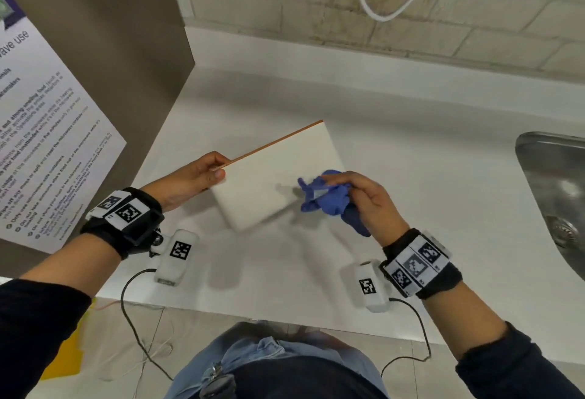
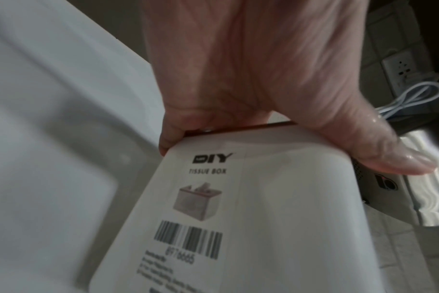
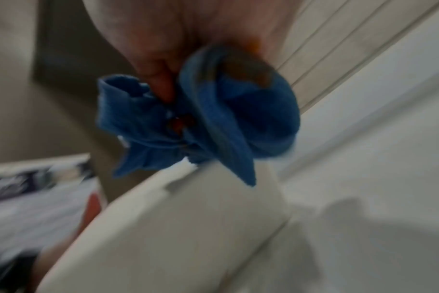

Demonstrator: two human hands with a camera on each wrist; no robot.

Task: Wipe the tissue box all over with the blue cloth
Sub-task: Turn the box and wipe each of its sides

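1. Hands: 2 in view, apart from each other; one on each side of the box.
2. Left hand (image 1: 193,177): clamped on the near-left corner of 1 tissue box (image 1: 278,177); thumb on the broad white face, fingers behind the thin brown edge; box held tilted off the countertop (image 1: 411,177), its low corner near or on the surface, cannot tell which.
3. Left wrist view: box label reads "DIY TISSUE BOX"; 1 barcode (image 2: 188,239) below it; thumb (image 2: 388,156) lies along the box side.
4. Right hand (image 1: 364,199): curled round 1 blue cloth (image 1: 329,199), bunched; cloth at the right edge of the box; right wrist view blurred, cloth corner hangs over the box edge, contact looks likely.
5. Surroundings: 1 steel sink (image 1: 557,183) at right; 1 white cable (image 1: 373,9) looped on the tiled wall; 1 printed notice (image 1: 47,132) on the brown panel at left.
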